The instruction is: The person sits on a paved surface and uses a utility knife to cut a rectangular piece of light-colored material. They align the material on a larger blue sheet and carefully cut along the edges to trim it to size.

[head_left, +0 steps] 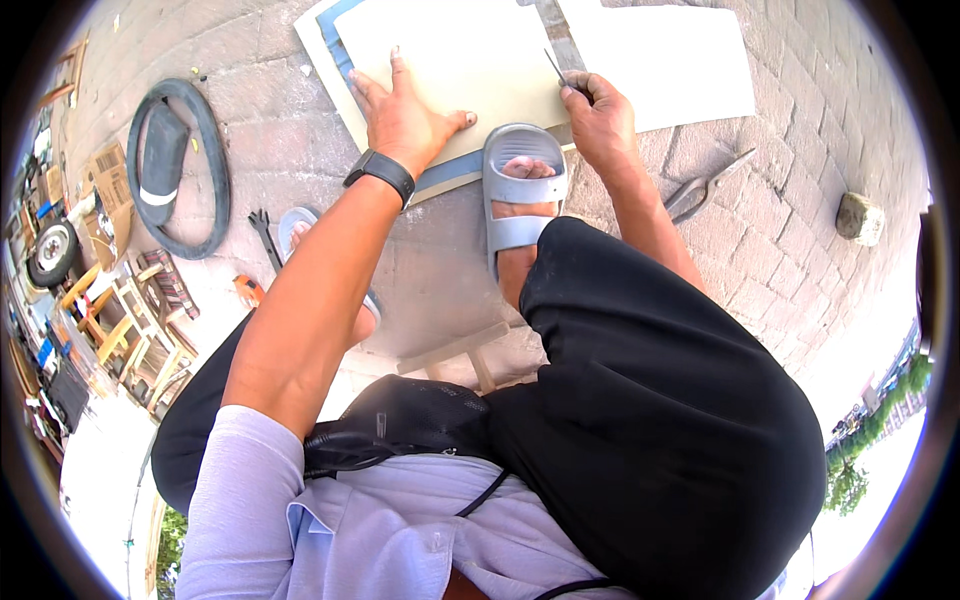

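My left hand lies with fingers spread on a cream sheet, which sits over a blue-grey piece and another pale board. My right hand grips a thin dark pointed tool at the sheet's right side, beside a second pale sheet. My sandalled right foot rests at the near edge of the stack. A pair of metal shears lies right of my right arm. A dark open-ended tool lies left of my left foot, near an orange object.
A black rubber ring with a dark pad inside lies on the paving at left. Cardboard, a small wheel and wooden chairs crowd the far left. A stone block sits at right.
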